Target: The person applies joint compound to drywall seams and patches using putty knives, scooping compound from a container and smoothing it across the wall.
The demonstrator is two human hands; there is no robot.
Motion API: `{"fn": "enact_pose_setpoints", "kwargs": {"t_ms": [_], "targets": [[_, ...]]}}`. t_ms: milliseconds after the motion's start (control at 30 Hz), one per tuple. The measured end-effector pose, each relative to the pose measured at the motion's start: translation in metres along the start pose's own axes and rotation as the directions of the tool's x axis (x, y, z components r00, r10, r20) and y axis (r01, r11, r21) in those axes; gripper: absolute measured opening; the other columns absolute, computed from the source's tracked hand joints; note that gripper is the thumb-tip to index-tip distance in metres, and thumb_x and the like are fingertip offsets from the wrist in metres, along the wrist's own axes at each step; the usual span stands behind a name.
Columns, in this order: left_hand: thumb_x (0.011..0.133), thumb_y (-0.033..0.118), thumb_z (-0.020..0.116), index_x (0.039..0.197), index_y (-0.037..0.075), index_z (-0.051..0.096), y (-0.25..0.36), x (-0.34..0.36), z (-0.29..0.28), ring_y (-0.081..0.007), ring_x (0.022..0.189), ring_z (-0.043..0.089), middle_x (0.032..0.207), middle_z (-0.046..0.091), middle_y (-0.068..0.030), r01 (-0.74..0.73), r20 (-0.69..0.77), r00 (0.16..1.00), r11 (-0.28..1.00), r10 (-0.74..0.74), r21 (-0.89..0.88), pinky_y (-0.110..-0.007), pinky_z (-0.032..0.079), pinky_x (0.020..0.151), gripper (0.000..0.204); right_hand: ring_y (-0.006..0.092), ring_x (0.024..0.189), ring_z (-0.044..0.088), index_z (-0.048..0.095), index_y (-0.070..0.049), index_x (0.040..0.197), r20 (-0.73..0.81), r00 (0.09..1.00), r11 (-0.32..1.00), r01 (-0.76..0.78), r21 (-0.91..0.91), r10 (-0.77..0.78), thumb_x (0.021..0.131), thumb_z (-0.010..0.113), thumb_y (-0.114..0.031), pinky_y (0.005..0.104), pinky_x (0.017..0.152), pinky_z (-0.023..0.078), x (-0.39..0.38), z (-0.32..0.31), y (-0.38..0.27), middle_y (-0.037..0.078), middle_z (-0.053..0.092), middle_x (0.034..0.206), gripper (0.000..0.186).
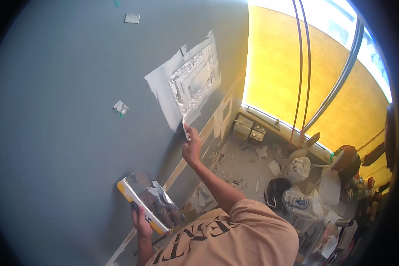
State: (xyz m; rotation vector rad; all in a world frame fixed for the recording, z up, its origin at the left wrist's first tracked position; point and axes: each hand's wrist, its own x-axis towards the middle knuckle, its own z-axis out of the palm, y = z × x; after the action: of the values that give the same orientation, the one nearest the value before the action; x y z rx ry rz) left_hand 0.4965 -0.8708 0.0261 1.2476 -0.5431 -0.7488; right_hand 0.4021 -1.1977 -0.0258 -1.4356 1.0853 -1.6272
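Note:
My left hand (142, 221) is closed around the grip of a wide drywall knife (166, 208), which has a yellow and black handle edge and a shiny metal blade. White filler is smeared on that blade. My right hand (191, 148) grips a putty knife (185, 128), its tip touching the lower edge of a patch on the grey wall. Rough white filler (181, 86) forms a frame on this patch, with a smoother grey-white area around it. My fingers hide most of the putty knife's handle.
Two small plates (132, 18) sit on the grey wall (75, 97). Debris (237, 179), white bags (303, 204) and a dark bag (277, 193) lie on the floor at right. Two reddish cords (300, 66) hang before a yellow sheet (275, 57).

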Motion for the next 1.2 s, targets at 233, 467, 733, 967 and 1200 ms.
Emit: {"fn": "enact_pose_setpoints", "kwargs": {"t_ms": [233, 467, 733, 967, 1200], "targets": [[0.106, 0.027, 0.054, 0.152, 0.000, 0.035, 0.004, 0.008, 0.026, -0.0219, 0.126, 0.051, 0.139, 0.050, -0.0125, -0.032, 0.052, 0.998, 0.998, 0.035, -0.052, -0.036, 0.041, 0.108, 0.057, 0.0213, 0.101, 0.068, 0.063, -0.001, 0.126, 0.227, 0.959, 0.924, -0.234, 0.303, 0.168, 0.083, 0.050, 0.012, 0.0378, 0.090, 0.052, 0.020, -0.039, 0.035, 0.016, 0.071, 0.104, 0.047], [0.107, 0.028, 0.053, 0.154, -0.002, 0.031, -0.007, 0.001, 0.021, -0.0227, 0.130, 0.049, 0.144, 0.047, -0.0137, -0.062, 0.051, 0.997, 0.997, 0.065, -0.050, -0.036, 0.038, 0.110, 0.060, 0.0350, 0.099, 0.070, 0.065, -0.004, 0.127, -0.063, 0.964, 0.960, -0.265, -0.089, 0.260, 0.080, 0.055, 0.005, 0.0393, 0.087, 0.052, 0.142, -0.058, 0.080, 0.024, 0.072, 0.101, 0.048], [0.107, 0.028, 0.052, 0.156, -0.003, 0.028, -0.012, -0.011, 0.005, -0.0248, 0.133, 0.047, 0.147, 0.045, -0.0152, -0.068, -0.029, 0.997, 0.996, 0.066, -0.060, -0.037, 0.036, 0.113, 0.062, 0.0371, 0.103, 0.068, 0.060, -0.002, 0.120, -0.020, 0.999, 0.995, -0.030, -0.095, 0.028, 0.084, 0.050, 0.012, 0.0417, 0.090, 0.050, 0.082, -0.013, 0.056, 0.022, 0.070, 0.102, 0.040], [0.107, 0.028, 0.051, 0.153, -0.002, 0.032, -0.008, -0.001, 0.021, -0.0241, 0.132, 0.047, 0.145, 0.047, -0.0148, -0.086, -0.008, 0.996, 0.995, 0.086, -0.046, -0.037, 0.037, 0.112, 0.058, 0.0258, 0.109, 0.063, 0.059, -0.002, 0.122, 0.297, 0.946, 0.988, -0.151, 0.041, 0.132, 0.086, 0.054, 0.008, 0.0369, 0.098, 0.047, 0.016, -0.034, 0.012, 0.018, 0.066, 0.109, 0.038], [0.107, 0.027, 0.050, 0.153, -0.002, 0.033, -0.010, -0.002, 0.041, -0.0242, 0.131, 0.048, 0.145, 0.047, -0.0145, -0.059, 0.021, 0.998, 0.998, 0.060, -0.030, -0.037, 0.037, 0.112, 0.057, 0.0259, 0.078, 0.067, 0.063, 0.004, 0.105, 0.269, 0.785, 0.714, -0.619, 0.325, 0.558, 0.080, 0.058, 0.005, 0.0414, 0.063, 0.055, 0.175, -0.082, 0.096, 0.012, 0.065, 0.089, 0.025]]}}
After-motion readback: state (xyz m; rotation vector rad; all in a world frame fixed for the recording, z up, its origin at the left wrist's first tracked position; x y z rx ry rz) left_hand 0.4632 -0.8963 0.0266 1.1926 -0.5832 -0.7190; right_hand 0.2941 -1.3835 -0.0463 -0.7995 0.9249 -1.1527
